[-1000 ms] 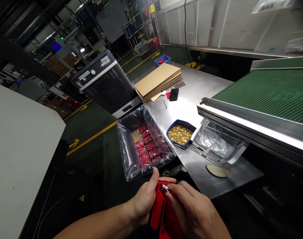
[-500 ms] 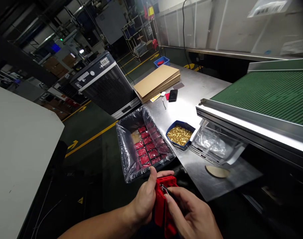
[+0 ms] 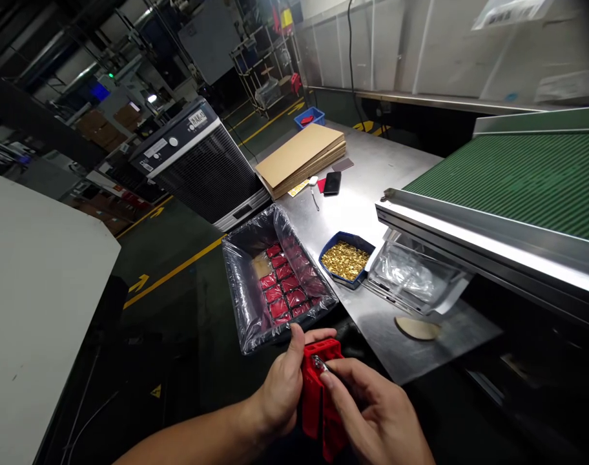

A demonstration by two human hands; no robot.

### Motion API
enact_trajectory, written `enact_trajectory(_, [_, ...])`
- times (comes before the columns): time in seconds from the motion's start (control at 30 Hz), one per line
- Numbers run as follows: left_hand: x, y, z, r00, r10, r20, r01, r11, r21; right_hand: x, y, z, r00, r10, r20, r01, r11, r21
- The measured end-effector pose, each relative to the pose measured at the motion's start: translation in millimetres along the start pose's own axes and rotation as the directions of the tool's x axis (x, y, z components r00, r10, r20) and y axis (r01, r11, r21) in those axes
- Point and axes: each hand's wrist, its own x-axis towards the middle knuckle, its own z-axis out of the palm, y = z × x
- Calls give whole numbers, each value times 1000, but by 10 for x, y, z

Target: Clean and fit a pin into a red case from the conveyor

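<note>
My left hand (image 3: 285,381) is closed round a red plastic part (image 3: 314,400), which stands on end at the bottom centre. My right hand (image 3: 367,407) pinches a small shiny metal piece (image 3: 320,363) against the upper face of the red part; its exact kind I cannot make out. Just beyond my hands sits a dark bin (image 3: 234,284) lined with clear plastic, holding rows of red pieces in clear wrap (image 3: 278,294). A blue tray (image 3: 330,242) heaped with small gold-coloured metal pieces (image 3: 345,260) rests on the metal table to the right.
The metal table (image 3: 367,171) bears a cardboard stack (image 3: 299,158), a black phone-like object (image 3: 332,183), a clear plastic tray (image 3: 405,271) with bags and a tan oval piece (image 3: 417,328). A green conveyor (image 3: 522,177) overhangs the right. A large black-grilled machine (image 3: 202,171) stands left.
The metal piece in my right fingers now sits at a different angle, with more of it showing against the red part. My left grip is unchanged. The view has shifted slightly.
</note>
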Motion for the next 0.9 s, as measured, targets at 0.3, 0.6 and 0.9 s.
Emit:
enact_trajectory(0.3, [-25, 105, 69, 990, -132, 44, 138, 974, -178, 126, -166, -133, 727, -685, 49, 547, 534, -645])
enact_trajectory(0.6, [-30, 112, 108, 977, -202, 60, 211, 948, -237, 164, -77, -177, 652, -737, 178, 602, 361, -712])
enact_trajectory(0.9, [-47, 129, 139, 982, -139, 127, 155, 979, -131, 135, -153, -272, 712, -694, 110, 558, 463, -689])
